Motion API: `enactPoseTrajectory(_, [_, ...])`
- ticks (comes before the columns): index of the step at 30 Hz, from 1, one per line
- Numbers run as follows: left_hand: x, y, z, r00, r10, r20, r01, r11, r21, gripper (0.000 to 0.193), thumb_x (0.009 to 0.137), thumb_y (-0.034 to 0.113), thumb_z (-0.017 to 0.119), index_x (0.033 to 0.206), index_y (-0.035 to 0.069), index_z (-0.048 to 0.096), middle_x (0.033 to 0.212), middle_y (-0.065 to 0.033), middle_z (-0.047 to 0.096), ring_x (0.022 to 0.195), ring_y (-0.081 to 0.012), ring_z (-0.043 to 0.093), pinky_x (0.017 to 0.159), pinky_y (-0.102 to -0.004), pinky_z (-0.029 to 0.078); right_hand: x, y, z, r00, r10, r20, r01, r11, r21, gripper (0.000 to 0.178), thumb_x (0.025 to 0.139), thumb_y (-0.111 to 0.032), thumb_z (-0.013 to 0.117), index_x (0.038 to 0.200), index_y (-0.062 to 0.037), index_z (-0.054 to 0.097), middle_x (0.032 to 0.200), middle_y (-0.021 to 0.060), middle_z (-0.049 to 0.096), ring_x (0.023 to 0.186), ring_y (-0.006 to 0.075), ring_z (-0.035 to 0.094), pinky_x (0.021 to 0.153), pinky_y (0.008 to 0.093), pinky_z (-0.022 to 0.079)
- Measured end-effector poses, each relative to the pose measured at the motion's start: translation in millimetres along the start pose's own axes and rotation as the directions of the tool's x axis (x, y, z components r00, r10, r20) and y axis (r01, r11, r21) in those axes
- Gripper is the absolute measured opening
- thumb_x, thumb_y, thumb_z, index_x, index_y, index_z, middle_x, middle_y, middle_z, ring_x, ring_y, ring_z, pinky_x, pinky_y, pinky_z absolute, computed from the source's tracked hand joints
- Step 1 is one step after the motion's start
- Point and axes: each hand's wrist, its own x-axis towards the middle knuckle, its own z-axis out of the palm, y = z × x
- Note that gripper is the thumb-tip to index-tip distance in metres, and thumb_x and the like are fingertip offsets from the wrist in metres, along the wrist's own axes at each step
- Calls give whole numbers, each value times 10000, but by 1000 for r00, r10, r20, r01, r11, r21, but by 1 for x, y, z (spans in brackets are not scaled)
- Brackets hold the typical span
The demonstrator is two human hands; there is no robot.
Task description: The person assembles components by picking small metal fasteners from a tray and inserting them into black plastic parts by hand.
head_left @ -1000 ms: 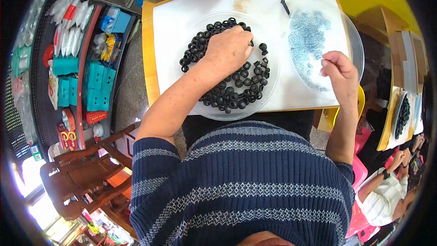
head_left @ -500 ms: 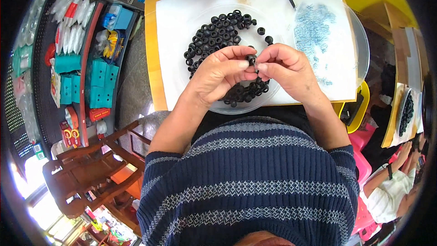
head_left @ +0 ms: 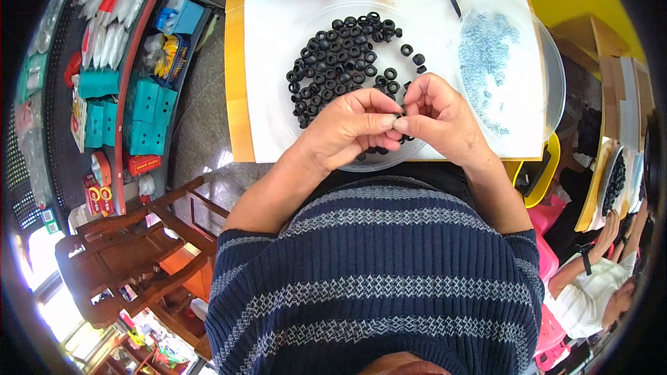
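My left hand (head_left: 347, 128) and my right hand (head_left: 445, 121) meet thumb to thumb over the near side of a clear round tray (head_left: 306, 17). My left fingers are closed on a small black ring-shaped part, now almost wholly covered by the fingertips. Pinched against the same spot, my right thumb and forefinger hide whatever they hold. Below and beyond my hands lies a pile of black ring-shaped parts (head_left: 337, 55), with several strays along its right edge. Many tiny pale-blue pieces (head_left: 486, 62) are spread in a second clear round tray (head_left: 554, 69) at the right.
White sheeting (head_left: 278, 10) covers the wooden-edged table. A slim black tool (head_left: 453, 4) lies at the far side. Left are shelves with teal boxes (head_left: 146, 118) and a wooden chair (head_left: 125, 264). A yellow basket (head_left: 545, 173) hangs right; beyond it another person (head_left: 590, 292) works.
Both hands have moved slightly nearer to me and their fingertips have pressed closer together. The black part, plainly visible before, is now mostly covered. The other person's arms have shifted toward their tray.
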Motion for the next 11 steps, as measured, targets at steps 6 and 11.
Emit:
enactPoseTrajectory(6, [-17, -2, -7, 998, 15, 55, -12, 998, -57, 191, 783, 6, 542, 972, -18, 527, 842, -95, 580, 713, -168, 604, 652, -297, 538, 6, -10, -8, 986, 52, 157, -19, 978, -206, 140, 733, -80, 615, 825, -49, 514, 683, -30, 516, 617, 30, 464, 554, 170, 387])
enactPoseTrajectory(11, [-40, 11, -37, 969, 220, 113, -216, 975, -45, 236, 806, 23, 511, 1037, -23, 520, 901, -123, 571, 759, -180, 606, 645, -295, 539, 17, -20, -24, 993, -74, -94, 22, 885, -465, 209, 757, -117, 592, 960, -79, 552, 747, -13, 572, 686, 82, 520, 623, 198, 428])
